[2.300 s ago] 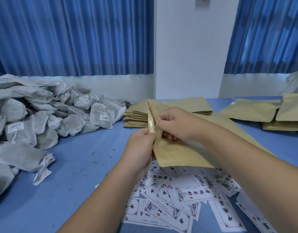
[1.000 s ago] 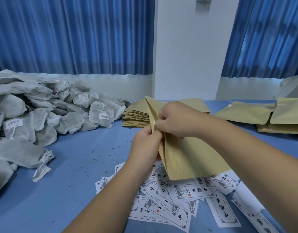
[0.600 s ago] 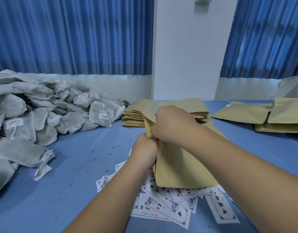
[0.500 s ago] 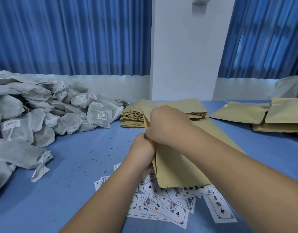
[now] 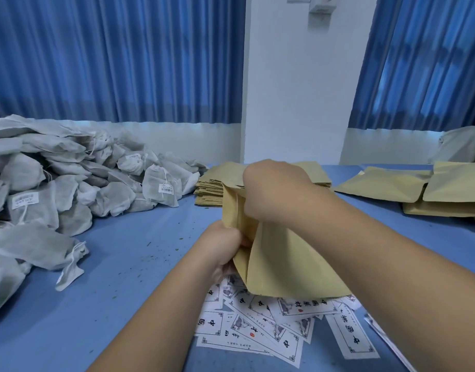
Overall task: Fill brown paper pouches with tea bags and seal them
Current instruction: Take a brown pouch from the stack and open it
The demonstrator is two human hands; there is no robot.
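Observation:
I hold one brown paper pouch (image 5: 287,261) upright above the blue table, its mouth at the top. My left hand (image 5: 225,245) grips its left edge from below. My right hand (image 5: 274,194) is curled over the top of the mouth, with its fingers hidden behind or inside the paper. A big heap of grey tea bags (image 5: 70,194) with strings and labels lies at the left. A flat stack of empty brown pouches (image 5: 212,189) sits just behind my hands.
White printed labels (image 5: 260,326) lie scattered under the pouch near the table's front. Several brown pouches (image 5: 418,191) lie at the right rear. Tea crumbs speckle the blue tabletop (image 5: 118,259). Blue curtains and a white wall close off the back.
The pouch has turned more upright and its mouth has spread a little. My right hand has moved from pinching the edge to covering the top of the mouth.

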